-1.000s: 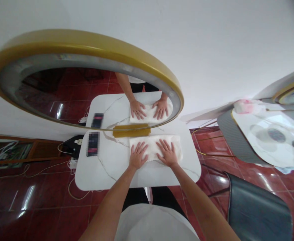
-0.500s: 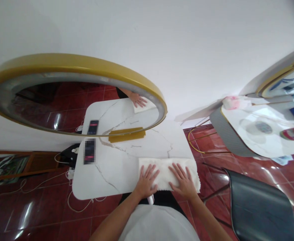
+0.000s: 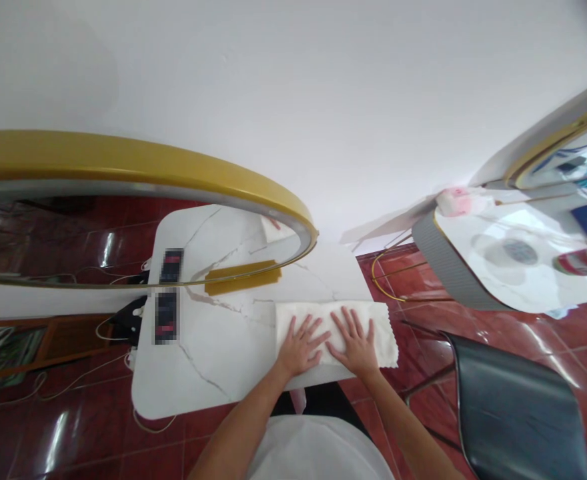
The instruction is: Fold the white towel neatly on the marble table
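Note:
A folded white cloth [image 3: 384, 337] with a scalloped edge lies flat along the front right of the white marble-patterned table [image 3: 213, 360]. Its right end reaches past the table's side. My left hand [image 3: 301, 345] rests palm down on the cloth's left half, fingers spread. On the middle of the cloth lies my right hand [image 3: 354, 341], also flat with fingers apart. The two hands are close together, thumbs near each other. Part of the cloth under both palms is hidden.
A large gold-framed mirror [image 3: 173, 157] leans over the table's back, by a gold bracket [image 3: 243, 279]. A phone-like dark object [image 3: 167, 317], blurred out, lies at left. To the right are a black chair [image 3: 518, 407] and a second table [image 3: 488, 267] holding several things. Cables trail on the red tiles.
Both hands and the cloth have shifted slightly away from my body, and the hands are closer together. The view has turned a little to the right.

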### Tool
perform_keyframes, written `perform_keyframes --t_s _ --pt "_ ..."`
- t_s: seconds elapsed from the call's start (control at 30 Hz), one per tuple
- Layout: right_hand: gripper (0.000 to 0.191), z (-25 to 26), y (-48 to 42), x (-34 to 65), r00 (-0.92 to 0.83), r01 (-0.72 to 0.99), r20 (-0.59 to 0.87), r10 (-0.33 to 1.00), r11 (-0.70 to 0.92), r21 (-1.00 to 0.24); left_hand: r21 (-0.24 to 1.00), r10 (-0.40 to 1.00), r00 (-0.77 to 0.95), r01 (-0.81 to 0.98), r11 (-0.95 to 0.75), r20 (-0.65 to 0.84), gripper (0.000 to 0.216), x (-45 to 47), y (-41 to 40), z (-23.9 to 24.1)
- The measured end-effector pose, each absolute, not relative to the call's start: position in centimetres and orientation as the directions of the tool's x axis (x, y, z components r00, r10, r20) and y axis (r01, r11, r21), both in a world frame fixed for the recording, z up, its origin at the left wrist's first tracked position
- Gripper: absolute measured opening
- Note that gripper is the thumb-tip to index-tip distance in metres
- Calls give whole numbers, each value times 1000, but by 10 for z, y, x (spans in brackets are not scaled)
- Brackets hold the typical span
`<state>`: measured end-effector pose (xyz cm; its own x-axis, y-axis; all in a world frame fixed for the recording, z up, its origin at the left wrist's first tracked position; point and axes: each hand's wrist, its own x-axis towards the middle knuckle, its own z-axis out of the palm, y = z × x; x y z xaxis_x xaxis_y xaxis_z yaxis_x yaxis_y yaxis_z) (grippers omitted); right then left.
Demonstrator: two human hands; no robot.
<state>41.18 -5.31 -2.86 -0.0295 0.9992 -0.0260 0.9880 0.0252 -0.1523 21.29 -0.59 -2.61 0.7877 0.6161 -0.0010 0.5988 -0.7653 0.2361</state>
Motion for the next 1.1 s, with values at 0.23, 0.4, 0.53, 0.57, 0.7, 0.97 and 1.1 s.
perform_keyframes --t_s 0.23,0.4,0.53,0.57,0.7,0.97,1.1 --pt "71 -29 9 428 -37 986 -2 999 36 -164 244 642 765 616 -749 37 57 230 51 -26" --pt "75 -31 52 433 -41 984 22 999 45 -173 249 696 716 664 -705 61 54 239 86 -27" --pt "76 -32 82 433 -46 985 36 998 52 -167 249 747 661 713 -655 72 54 243 108 -29" --pt "76 -32 88 432 -49 985 38 998 55 -166 251 755 651 721 -646 73 54 244 114 -30" --pt "75 -33 111 431 -58 986 43 997 64 -156 270 782 619 742 -613 77 56 245 130 -34" --pt "78 -38 126 430 -63 987 33 997 68 -142 282 822 562 777 -563 90 56 248 137 -40" --pt "76 -37 123 429 -55 988 39 998 60 -141 280 828 552 783 -555 98 55 249 134 -40"
